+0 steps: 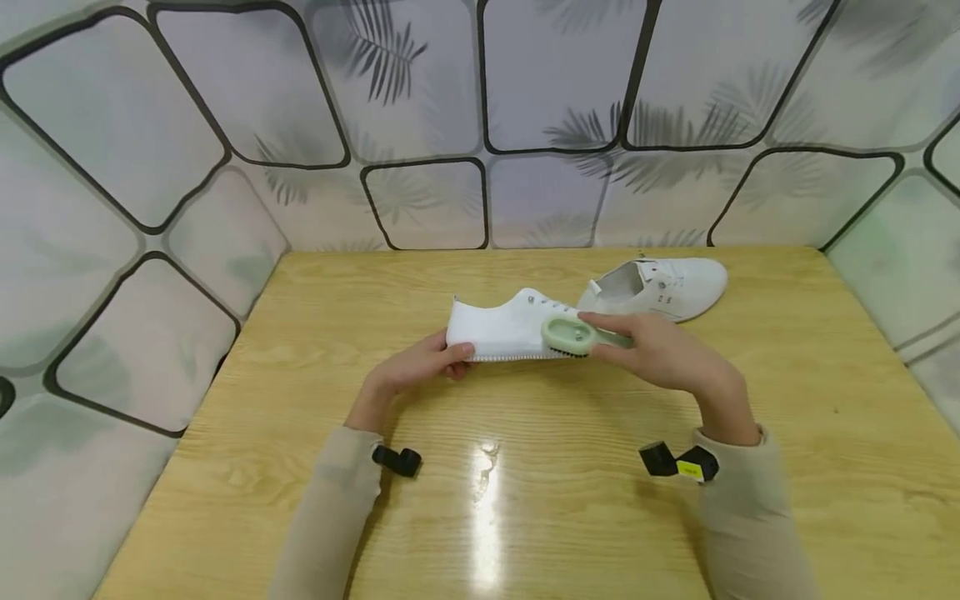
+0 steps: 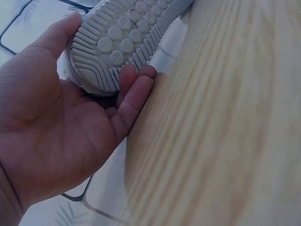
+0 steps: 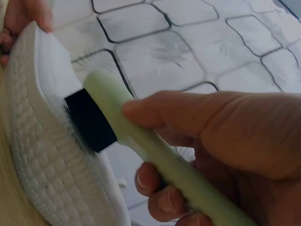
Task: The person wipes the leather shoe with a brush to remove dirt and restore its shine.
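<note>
A white shoe [image 1: 495,329] is held by the heel in my left hand [image 1: 418,364], its side facing me. The left wrist view shows the thumb on one side of the textured sole [image 2: 123,35] and curled fingertips at the other edge. My right hand [image 1: 660,350] grips the handle of a pale green brush [image 1: 570,334], forefinger extended along its back. In the right wrist view the dark bristles [image 3: 91,120] press against the shoe's side just above the sole. The toe is partly hidden behind the brush and right hand in the head view.
A second white shoe [image 1: 686,283] lies on the wooden table [image 1: 555,517] behind my right hand, toe pointing right. A small wet-looking streak [image 1: 486,467] glistens on the tabletop between my forearms. Patterned fabric walls [image 1: 427,200] enclose the table's back and sides.
</note>
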The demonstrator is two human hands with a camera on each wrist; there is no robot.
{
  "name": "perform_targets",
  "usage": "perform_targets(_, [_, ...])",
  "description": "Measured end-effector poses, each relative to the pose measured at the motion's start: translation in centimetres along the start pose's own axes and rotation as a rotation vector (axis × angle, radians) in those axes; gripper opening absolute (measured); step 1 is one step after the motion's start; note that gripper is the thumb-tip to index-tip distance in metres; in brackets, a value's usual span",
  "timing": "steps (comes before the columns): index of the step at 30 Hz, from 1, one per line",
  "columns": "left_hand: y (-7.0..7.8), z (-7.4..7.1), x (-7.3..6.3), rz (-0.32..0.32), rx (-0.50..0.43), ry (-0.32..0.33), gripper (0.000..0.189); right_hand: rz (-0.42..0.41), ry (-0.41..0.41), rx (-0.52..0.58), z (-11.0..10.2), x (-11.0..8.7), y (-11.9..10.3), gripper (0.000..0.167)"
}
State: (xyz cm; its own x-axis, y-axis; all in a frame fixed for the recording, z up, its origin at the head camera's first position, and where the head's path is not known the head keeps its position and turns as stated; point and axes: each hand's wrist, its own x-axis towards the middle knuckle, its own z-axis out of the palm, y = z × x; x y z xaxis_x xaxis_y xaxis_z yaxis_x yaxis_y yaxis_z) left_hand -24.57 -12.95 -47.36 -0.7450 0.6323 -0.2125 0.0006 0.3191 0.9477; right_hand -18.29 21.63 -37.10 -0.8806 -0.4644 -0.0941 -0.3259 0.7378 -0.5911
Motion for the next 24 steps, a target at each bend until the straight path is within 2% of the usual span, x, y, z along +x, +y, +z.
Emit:
perform_targets(4, [0.0, 0.0, -0.1, -0.01, -0.007, 0.02, 0.038, 0.049, 0.046, -0.001, 0.2, 0.3, 0.1, 0.054])
perform_targets(7, [0.0, 0.0, -0.1, -0.012, -0.006, 0.023, 0.034, 0.016, -0.001, 0.029, 0.7, 1.0, -0.3, 0.055])
perform_targets(10, [0.1, 0.1, 0.1, 0.004, -0.006, 0.003, 0.034, -0.007, -0.031, 0.023, 0.4, 0.6, -0.3, 0.053])
perform_targets(16, [0.3, 0.2, 0.3, 0.02, 0.002, 0.002, 0.034, 0.051, 0.063, -0.075, -0.7, -0.6, 0.3, 0.052])
perform_targets(18, [0.3, 0.2, 0.2, 0.011, 0.002, 0.009, 0.034, 0.023, 0.063, -0.084, -0.5, -0.3, 0.3, 0.052])
perform_targets(22, [0.3, 0.0, 0.1, 0.0, -0.003, -0.001, 0.038, -0.03, 0.01, -0.041, -0.4, 0.0, 0.3, 0.052])
perform_targets(24, [0.4, -0.1, 0.1, 0.003, -0.001, -0.013, 0.04, -0.014, 0.019, -0.035, -0.7, -0.5, 0.4, 0.051])
